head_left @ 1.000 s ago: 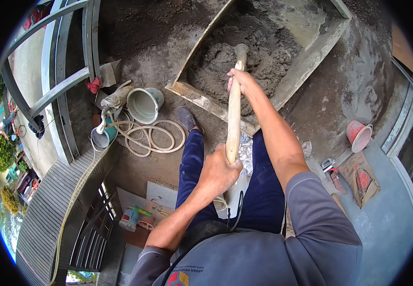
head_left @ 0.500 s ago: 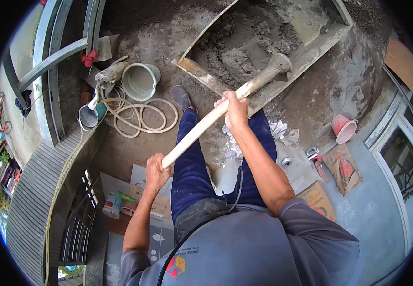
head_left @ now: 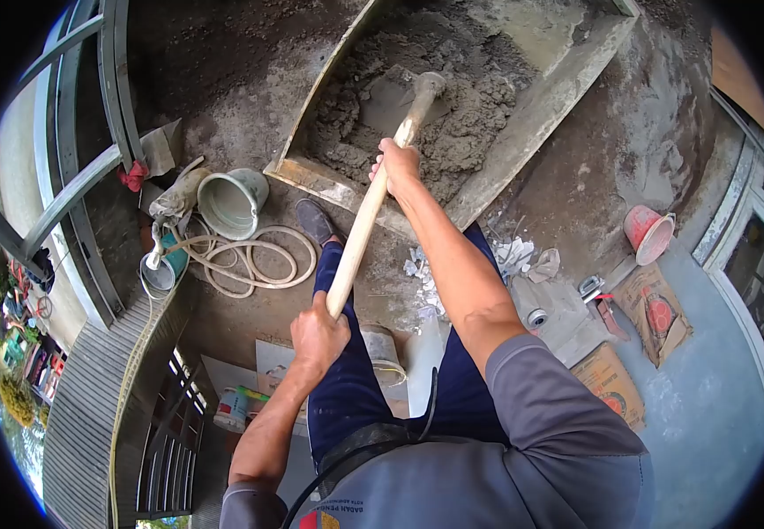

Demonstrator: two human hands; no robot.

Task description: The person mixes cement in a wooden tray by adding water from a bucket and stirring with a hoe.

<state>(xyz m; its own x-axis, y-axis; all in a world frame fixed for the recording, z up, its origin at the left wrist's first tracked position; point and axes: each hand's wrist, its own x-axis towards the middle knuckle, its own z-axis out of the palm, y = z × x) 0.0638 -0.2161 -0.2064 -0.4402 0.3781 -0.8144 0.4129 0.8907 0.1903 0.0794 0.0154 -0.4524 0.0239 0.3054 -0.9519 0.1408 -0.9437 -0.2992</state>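
Both my hands grip the pale wooden handle of a hoe [head_left: 363,231]. My left hand [head_left: 319,339] is wrapped round its butt end, in front of my left thigh. Farther up, my right hand [head_left: 396,166] closes round the handle near the front edge of a mixing trough [head_left: 320,179]. The hoe's head is inside the trough, its mortar-coated blade [head_left: 393,99] lying against wet grey mortar [head_left: 479,110]. Part of the blade's edge merges with the mortar and is hard to make out.
Left of the trough stand a large bucket [head_left: 228,204] and a smaller bucket [head_left: 160,271], beside a coiled hose [head_left: 263,267]. A bucket [head_left: 382,354] sits between my legs. To the right are a red bucket [head_left: 649,234] and paper sacks [head_left: 653,314].
The hoe head has moved left and away from me, from the trough's right side onto the mortar. The handle stands steeper in view; both hands still grip it.
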